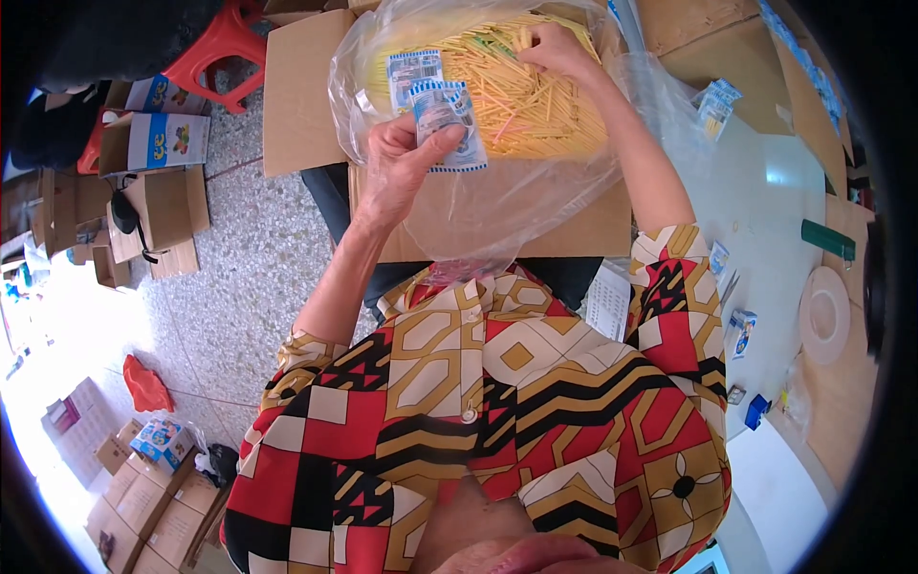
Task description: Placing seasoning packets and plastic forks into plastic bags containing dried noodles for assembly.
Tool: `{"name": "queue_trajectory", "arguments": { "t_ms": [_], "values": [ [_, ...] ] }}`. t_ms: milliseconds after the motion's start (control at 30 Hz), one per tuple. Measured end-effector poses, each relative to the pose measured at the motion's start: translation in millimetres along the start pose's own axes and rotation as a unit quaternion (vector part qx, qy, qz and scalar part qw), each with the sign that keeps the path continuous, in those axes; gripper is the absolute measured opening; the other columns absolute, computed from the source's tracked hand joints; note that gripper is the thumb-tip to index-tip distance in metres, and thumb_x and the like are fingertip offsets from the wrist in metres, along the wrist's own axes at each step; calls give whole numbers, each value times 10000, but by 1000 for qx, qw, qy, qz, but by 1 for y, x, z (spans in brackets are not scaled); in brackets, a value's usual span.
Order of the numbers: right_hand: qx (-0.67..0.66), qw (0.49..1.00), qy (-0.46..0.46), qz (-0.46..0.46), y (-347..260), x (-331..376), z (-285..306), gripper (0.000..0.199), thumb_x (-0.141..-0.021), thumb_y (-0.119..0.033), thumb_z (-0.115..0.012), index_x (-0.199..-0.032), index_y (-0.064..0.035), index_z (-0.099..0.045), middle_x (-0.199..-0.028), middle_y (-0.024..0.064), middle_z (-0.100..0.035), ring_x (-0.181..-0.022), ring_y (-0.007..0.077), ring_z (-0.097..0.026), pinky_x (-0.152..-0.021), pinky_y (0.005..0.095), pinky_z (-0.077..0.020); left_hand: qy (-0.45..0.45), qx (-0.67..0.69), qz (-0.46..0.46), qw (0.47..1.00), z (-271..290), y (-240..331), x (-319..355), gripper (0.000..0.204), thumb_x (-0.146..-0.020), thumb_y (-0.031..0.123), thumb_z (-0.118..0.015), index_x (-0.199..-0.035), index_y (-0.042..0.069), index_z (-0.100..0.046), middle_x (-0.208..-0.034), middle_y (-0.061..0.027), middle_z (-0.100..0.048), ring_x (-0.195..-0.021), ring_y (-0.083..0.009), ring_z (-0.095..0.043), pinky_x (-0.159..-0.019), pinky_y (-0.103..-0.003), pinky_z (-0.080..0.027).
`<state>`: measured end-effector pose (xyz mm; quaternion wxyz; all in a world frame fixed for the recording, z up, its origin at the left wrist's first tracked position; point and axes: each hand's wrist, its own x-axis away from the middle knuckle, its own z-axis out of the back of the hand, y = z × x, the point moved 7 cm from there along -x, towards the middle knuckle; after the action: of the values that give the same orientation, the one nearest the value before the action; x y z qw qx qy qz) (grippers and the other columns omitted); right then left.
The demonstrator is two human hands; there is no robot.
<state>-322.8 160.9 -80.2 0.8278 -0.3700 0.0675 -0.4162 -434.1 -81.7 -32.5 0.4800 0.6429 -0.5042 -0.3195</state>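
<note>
A cardboard box [535, 206] lined with a clear plastic bag [368, 81] stands in front of me. It is filled with thin yellow sticks [535, 120], with a few pink and green ones among them. My left hand [402, 163] pinches a small blue-and-white packet [469, 143] between thumb and fingers over the box's left side. Just beyond it shows a second similar packet [413, 69]; I cannot tell whether that one is held too. At the far right of the sticks, my right hand [559, 53] is closed on a few yellow sticks [523, 40].
On the pale table [765, 210] at right are a packet [717, 105], a tape roll [824, 314] and a green object [828, 239]. Cardboard boxes [158, 206] and a red stool [215, 53] stand on the speckled floor at left; an orange bag [146, 385] lies nearer.
</note>
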Motion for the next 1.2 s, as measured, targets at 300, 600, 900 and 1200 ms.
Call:
{"name": "queue_trajectory", "arguments": {
  "t_ms": [300, 600, 900, 1200],
  "values": [
    [-200, 977, -77, -8, 4, 59, 18, 148, -741, -166, -646, -713, -38, -576, -584, -10, -533, -470, 57, -485, -449, 199, -398, -19, -15, 0, 1000, -13, -3, 1, 145, -800, 100, -671, -920, 18, -669, -823, -1, -653, -730, -36, -562, -672, -199, -470],
    [-110, 982, -151, -11, 7, 124, -5, 199, -779, -207, -637, -819, -15, -604, -600, -9, -534, -511, 61, -487, -461, 208, -395, -80, -67, -21, 994, -49, 2, 3, 153, -809, 88, -657, -937, 6, -666, -828, 10, -645, -746, -35, -558, -678, -196, -467],
    [-318, 936, -25, 148, -104, 170, 72, 120, -843, -156, -597, -887, -45, -610, -653, -19, -528, -538, 20, -455, -443, 169, -363, -50, -177, -80, 980, -50, -3, 1, 82, -783, 49, -657, -852, 7, -665, -720, 13, -603, -670, -26, -511, -588, -200, -410],
    [-274, 949, -22, 153, -136, 187, 59, 100, -827, -115, -609, -902, -51, -628, -642, -28, -531, -544, 12, -465, -458, 159, -386, -27, -244, -186, 951, -55, 18, 6, 73, -740, 24, -683, -806, -2, -664, -712, -45, -608, -634, -84, -540, -568, -223, -407]
  ]
}}
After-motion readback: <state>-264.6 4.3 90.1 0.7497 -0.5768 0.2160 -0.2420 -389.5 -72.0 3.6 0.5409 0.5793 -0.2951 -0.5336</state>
